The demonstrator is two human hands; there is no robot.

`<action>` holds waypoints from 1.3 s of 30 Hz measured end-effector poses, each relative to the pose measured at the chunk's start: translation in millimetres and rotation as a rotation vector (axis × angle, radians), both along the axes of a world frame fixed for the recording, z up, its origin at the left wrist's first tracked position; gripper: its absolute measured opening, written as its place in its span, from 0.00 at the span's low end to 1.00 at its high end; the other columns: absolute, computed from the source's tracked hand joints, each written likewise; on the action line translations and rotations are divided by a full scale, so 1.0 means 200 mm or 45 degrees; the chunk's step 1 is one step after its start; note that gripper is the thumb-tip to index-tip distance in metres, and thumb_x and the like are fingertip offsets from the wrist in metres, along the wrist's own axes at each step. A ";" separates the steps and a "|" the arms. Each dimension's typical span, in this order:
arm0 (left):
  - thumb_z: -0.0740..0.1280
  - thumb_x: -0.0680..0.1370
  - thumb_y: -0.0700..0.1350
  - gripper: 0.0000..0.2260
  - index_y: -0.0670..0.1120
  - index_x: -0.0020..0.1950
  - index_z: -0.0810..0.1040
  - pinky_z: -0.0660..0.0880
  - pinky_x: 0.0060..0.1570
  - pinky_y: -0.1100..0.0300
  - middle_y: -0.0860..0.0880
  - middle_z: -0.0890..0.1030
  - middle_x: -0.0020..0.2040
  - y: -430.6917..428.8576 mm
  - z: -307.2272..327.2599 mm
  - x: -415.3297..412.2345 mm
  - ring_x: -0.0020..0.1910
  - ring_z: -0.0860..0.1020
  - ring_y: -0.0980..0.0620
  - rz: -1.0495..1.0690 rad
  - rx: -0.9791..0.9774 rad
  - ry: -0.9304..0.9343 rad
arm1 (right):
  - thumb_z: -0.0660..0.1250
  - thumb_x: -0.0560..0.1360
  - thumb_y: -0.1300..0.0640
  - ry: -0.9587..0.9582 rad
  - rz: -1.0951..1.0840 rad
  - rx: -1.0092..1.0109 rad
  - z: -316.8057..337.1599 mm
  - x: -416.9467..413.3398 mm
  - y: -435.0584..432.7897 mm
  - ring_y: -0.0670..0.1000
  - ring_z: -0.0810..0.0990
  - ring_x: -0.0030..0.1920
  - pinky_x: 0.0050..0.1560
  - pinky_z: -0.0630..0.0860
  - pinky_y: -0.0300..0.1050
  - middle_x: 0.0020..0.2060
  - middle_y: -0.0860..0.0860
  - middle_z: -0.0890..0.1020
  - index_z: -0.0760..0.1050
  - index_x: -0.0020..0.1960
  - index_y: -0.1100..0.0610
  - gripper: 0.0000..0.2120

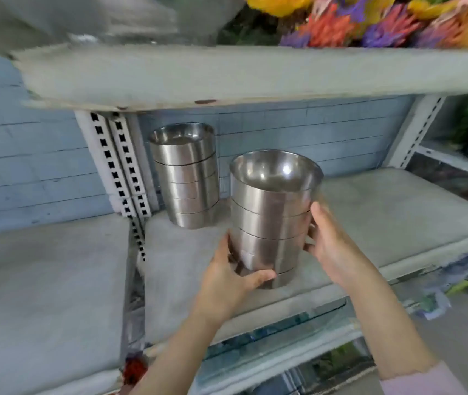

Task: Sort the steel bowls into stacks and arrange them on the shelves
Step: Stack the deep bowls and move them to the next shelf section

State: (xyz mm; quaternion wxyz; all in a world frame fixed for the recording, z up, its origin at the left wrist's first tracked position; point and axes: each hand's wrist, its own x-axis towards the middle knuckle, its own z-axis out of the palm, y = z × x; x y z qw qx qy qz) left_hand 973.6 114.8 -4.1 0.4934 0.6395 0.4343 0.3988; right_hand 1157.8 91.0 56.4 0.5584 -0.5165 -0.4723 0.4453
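Head view: both hands — left hand (234,276) low, right hand (331,242) mid-height — curl around the near bowl stack (270,220) on the shelf (398,212). Polished steel, likely slippery and weighty; grip low so nothing topples.

- Near bowl stack (270,218) and far bowl stack (187,178): shiny silver.
- Shelf board (398,201): pale grey.
- Wall (42,166): light blue, brick-patterned.
- Upright (113,166): white, rows of black holes.
- Flowers (369,21): yellow, orange, purple.
- Sleeve (426,383): pale pink.
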 end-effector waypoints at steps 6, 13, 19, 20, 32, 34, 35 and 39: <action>0.81 0.63 0.53 0.45 0.54 0.73 0.60 0.74 0.62 0.63 0.58 0.76 0.64 0.08 -0.03 0.28 0.60 0.75 0.63 0.108 0.038 0.059 | 0.81 0.56 0.36 -0.136 0.176 0.126 -0.02 0.29 0.16 0.41 0.77 0.63 0.62 0.75 0.43 0.61 0.37 0.79 0.67 0.65 0.33 0.41; 0.77 0.64 0.61 0.48 0.52 0.76 0.54 0.73 0.64 0.57 0.54 0.73 0.68 0.32 -0.03 0.43 0.64 0.74 0.58 0.154 0.058 0.194 | 0.75 0.63 0.41 -0.121 0.263 0.145 -0.03 0.43 0.47 0.43 0.75 0.67 0.66 0.74 0.56 0.62 0.33 0.77 0.64 0.66 0.31 0.35; 0.78 0.67 0.53 0.39 0.50 0.71 0.61 0.71 0.62 0.64 0.56 0.75 0.64 0.55 -0.03 0.48 0.60 0.75 0.61 0.231 0.014 0.161 | 0.75 0.65 0.40 -0.108 0.323 0.093 -0.03 0.46 0.74 0.44 0.74 0.68 0.52 0.77 0.45 0.67 0.37 0.75 0.61 0.73 0.37 0.40; 0.78 0.68 0.53 0.38 0.50 0.71 0.62 0.71 0.60 0.66 0.56 0.75 0.64 0.59 -0.04 0.49 0.60 0.75 0.61 0.242 0.011 0.170 | 0.75 0.64 0.39 -0.111 0.334 0.084 -0.03 0.46 0.78 0.45 0.73 0.69 0.54 0.78 0.47 0.68 0.38 0.75 0.61 0.73 0.37 0.41; 0.78 0.62 0.62 0.48 0.51 0.74 0.57 0.70 0.65 0.55 0.53 0.73 0.68 0.86 -0.08 0.50 0.65 0.72 0.54 0.315 -0.008 0.250 | 0.79 0.58 0.33 -0.096 0.441 0.095 -0.07 0.49 1.08 0.46 0.72 0.70 0.66 0.73 0.59 0.68 0.39 0.74 0.59 0.75 0.40 0.51; 0.78 0.63 0.61 0.48 0.50 0.75 0.56 0.69 0.66 0.55 0.53 0.72 0.69 0.87 -0.08 0.50 0.66 0.72 0.53 0.322 0.004 0.260 | 0.79 0.56 0.32 -0.079 0.443 0.083 -0.08 0.49 1.10 0.44 0.74 0.68 0.63 0.75 0.56 0.66 0.36 0.76 0.60 0.75 0.40 0.53; 0.78 0.63 0.61 0.48 0.50 0.75 0.56 0.69 0.66 0.55 0.52 0.72 0.69 0.88 -0.08 0.50 0.67 0.71 0.53 0.324 0.005 0.265 | 0.79 0.55 0.32 -0.077 0.442 0.081 -0.09 0.49 1.11 0.42 0.75 0.67 0.61 0.76 0.53 0.64 0.34 0.77 0.61 0.74 0.40 0.52; 0.78 0.64 0.60 0.48 0.50 0.75 0.54 0.69 0.64 0.58 0.52 0.72 0.70 0.87 -0.08 0.51 0.68 0.71 0.52 0.340 -0.042 0.288 | 0.78 0.55 0.30 -0.104 0.453 0.088 -0.08 0.50 1.11 0.38 0.76 0.64 0.57 0.77 0.49 0.60 0.30 0.78 0.64 0.66 0.34 0.44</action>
